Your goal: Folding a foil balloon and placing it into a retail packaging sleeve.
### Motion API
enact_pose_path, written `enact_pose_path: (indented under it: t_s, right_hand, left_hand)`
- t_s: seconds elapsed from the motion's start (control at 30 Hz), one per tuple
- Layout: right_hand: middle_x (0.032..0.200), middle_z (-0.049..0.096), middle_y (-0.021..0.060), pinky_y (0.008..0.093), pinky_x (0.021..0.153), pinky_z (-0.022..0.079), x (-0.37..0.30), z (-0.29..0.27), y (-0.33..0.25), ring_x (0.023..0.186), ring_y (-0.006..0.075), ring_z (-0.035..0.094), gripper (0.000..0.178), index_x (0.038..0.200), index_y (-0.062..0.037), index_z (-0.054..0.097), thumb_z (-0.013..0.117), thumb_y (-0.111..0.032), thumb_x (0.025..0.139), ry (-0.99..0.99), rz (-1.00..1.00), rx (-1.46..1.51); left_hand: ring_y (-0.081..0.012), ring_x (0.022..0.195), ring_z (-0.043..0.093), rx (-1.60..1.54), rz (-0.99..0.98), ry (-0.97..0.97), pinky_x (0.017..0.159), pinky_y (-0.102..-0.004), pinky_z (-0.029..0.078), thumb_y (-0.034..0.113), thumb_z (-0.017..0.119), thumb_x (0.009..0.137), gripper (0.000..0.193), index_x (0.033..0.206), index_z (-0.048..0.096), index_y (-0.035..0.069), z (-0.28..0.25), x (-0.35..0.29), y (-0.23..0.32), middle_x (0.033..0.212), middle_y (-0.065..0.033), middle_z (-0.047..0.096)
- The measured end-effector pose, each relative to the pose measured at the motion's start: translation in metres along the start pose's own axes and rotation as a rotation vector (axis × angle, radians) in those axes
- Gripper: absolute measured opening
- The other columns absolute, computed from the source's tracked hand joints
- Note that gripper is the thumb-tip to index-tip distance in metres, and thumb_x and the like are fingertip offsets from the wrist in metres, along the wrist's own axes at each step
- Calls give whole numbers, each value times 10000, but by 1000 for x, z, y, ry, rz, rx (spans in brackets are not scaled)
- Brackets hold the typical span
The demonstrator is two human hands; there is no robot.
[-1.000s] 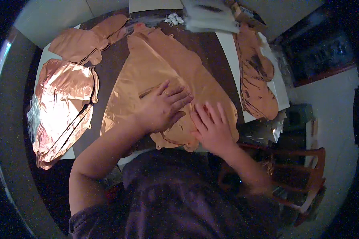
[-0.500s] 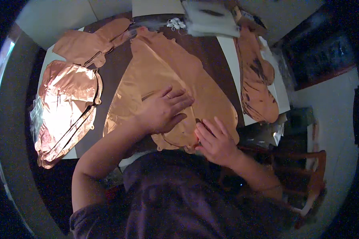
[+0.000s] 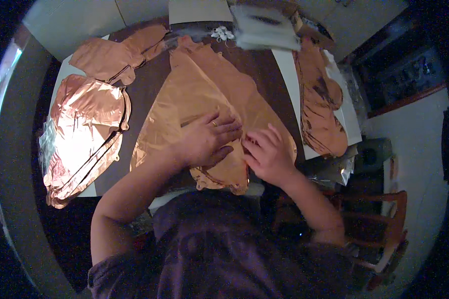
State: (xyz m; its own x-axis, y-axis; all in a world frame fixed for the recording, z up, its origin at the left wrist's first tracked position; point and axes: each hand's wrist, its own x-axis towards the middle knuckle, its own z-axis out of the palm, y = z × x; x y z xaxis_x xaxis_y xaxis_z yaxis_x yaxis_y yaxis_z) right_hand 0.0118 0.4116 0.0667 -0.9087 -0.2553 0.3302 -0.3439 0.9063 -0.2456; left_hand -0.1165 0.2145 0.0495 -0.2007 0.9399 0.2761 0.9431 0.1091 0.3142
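A large copper-coloured foil balloon (image 3: pixel 194 99) lies flat and partly folded on the dark table before me, its narrow end pointing away. My left hand (image 3: pixel 209 139) rests palm down on its middle, fingers stretched out and a ring on one of them. Just to the right, my right hand (image 3: pixel 270 154) has its fingers bent and its thumb close to them at the folded edge running down the foil. That edge appears to be pinched between them, though the fingertips partly hide it. Small tabs show along the balloon's near rim.
Shiny flat foil balloons lie at the left: a bright one (image 3: pixel 85 129) and a duller one (image 3: pixel 97 57) behind it. Another foil balloon (image 3: pixel 319 99) lies at the right. White string (image 3: pixel 222 33) and clear plastic bags (image 3: pixel 264 27) sit at the back. A wooden chair (image 3: pixel 394 199) stands at right.
My right hand has moved up and slightly left from the balloon's near edge, its fingers now more bent. The left hand stays pressed on the foil. The view has shifted slightly.
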Motion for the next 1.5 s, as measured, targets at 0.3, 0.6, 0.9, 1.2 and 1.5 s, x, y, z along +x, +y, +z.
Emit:
enact_pose_path:
  t_s: [0.3,0.6,0.9,1.2,1.5]
  right_hand:
    - [1175,570,122,533,1062,307,-1,-2,-11,1172,313,487,404,1100,-62,635,683,-308,783,-63,-72,-258]
    - [1172,565,145,524,1063,308,1,-2,-14,1165,324,482,406,1114,-60,621,682,-289,785,-89,-58,-260]
    - [1069,583,126,479,1006,375,16,-10,-7,1055,311,536,356,1030,-59,647,711,-271,751,-43,-86,-138]
    - [962,611,158,363,747,507,113,19,93,861,288,619,396,946,-29,636,748,-358,756,96,429,65]
    - [929,632,184,406,766,506,151,16,103,885,323,614,381,853,-18,644,786,-344,717,-396,591,155]
  left_hand:
    - [-305,1330,385,126,-33,-25,1120,-528,231,307,601,855,474,1270,562,82,-7,0,7,1376,-92,488]
    - [-365,1346,326,311,-241,84,1116,-575,196,352,618,846,556,1313,499,76,-16,-13,6,1365,-147,467]
    - [-459,1292,358,201,-517,230,1045,-652,221,482,653,787,671,1307,494,87,4,-41,19,1366,-187,443]
    - [-456,1313,340,167,-513,225,1056,-646,210,483,612,809,648,1305,493,84,8,-42,15,1388,-205,423]
    - [-459,1319,331,159,-534,224,1060,-649,204,495,607,821,662,1312,484,68,6,-43,19,1391,-224,415]
